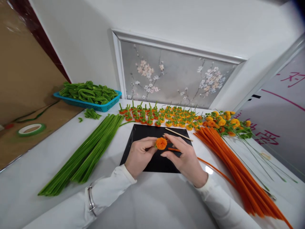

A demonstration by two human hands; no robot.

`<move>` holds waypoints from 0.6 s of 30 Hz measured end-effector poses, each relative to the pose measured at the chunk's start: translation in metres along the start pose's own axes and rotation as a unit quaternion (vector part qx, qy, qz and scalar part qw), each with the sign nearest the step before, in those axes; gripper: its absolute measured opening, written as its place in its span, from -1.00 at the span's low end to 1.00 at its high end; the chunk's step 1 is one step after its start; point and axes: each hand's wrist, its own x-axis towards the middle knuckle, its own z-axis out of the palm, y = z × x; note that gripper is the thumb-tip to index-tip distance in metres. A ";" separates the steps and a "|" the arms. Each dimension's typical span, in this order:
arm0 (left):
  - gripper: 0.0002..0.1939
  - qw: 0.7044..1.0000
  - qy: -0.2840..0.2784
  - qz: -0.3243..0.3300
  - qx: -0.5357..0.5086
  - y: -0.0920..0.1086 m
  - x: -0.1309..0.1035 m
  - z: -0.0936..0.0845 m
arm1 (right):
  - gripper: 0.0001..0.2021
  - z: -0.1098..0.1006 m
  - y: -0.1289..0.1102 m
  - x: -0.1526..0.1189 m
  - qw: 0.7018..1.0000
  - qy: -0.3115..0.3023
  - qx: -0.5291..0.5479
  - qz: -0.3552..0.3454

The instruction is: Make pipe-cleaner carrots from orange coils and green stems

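An orange pipe-cleaner flower [161,143] with a bit of green at its base is pinched between the thumb and fingers of my left hand [140,156], above a black mat [159,163]. Just right of the flower, my right hand [183,156] has its thumb and index finger spread apart. Its index fingertip is close to the petals; whether it touches them I cannot tell. A single orange pipe cleaner [214,168] runs beneath my right hand onto the mat. Across the mat's back right corner rests a thin wooden stick [178,134].
Green pipe cleaners [88,156] lie left, an orange bundle [233,168] right. Behind the mat stand rows of small flower heads [152,116]. Stemmed flowers [221,122] lie back right. A blue basket [102,107] holds green coils. Green tape [40,129] sits at far left.
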 end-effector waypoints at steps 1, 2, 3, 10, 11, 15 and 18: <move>-0.79 1.000 -0.001 0.000 0.007 0.000 0.000 0.000 | -0.49 -0.001 0.000 0.000 1.000 -0.005 0.006 0.007; -0.80 1.000 -0.005 0.001 0.012 0.000 0.000 0.000 | -0.48 -0.001 -0.001 0.000 1.000 -0.006 0.011 0.012; -0.80 1.000 -0.010 0.003 0.014 0.000 0.000 0.000 | -0.50 -0.001 -0.001 0.000 1.000 -0.005 0.016 0.013; -0.78 1.000 -0.024 -0.018 -0.005 0.000 -0.001 0.003 | -0.78 0.000 -0.006 0.000 1.000 0.021 0.019 0.012; -0.72 0.999 -0.021 -0.035 -0.029 0.000 -0.002 0.004 | -0.78 0.000 -0.007 0.000 1.000 0.023 0.018 0.010; -0.52 0.993 -0.048 -0.041 -0.100 0.005 -0.004 0.004 | -0.79 -0.002 -0.007 0.001 0.999 0.030 0.013 0.001; -0.56 0.991 -0.096 -0.009 -0.092 0.008 -0.004 0.002 | -0.80 -0.004 -0.005 0.002 1.000 0.024 0.003 -0.001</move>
